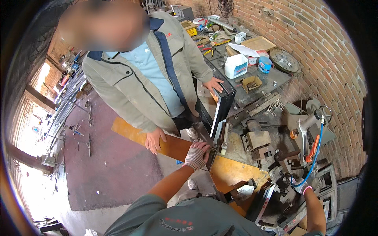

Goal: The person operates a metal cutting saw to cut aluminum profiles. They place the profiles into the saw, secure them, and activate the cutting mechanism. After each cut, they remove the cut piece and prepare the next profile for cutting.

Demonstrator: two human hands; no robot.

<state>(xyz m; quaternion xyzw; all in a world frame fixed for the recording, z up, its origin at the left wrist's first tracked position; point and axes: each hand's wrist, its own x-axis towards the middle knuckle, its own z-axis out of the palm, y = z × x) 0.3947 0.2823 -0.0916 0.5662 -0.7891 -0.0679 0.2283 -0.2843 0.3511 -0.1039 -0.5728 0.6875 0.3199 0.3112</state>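
- By grey workbench (237, 148), striped-gloved left hand (197, 156) at flat orange-brown board (175, 147).
- Gloved right hand (300, 186) near thin blue hose (320, 137); can't tell either grip.
- Black metal frame (225, 98) stands upright; completion unclear.

Smooth wood-like board (132, 130), rough brick wall (338, 47), plastic jug (235, 65)

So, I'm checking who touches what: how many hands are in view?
4: co-worker's right hand on the long orange board, co-worker's left hand on the black frame; wearer's left hand near the board's right end, wearer's right hand by the blue hose.
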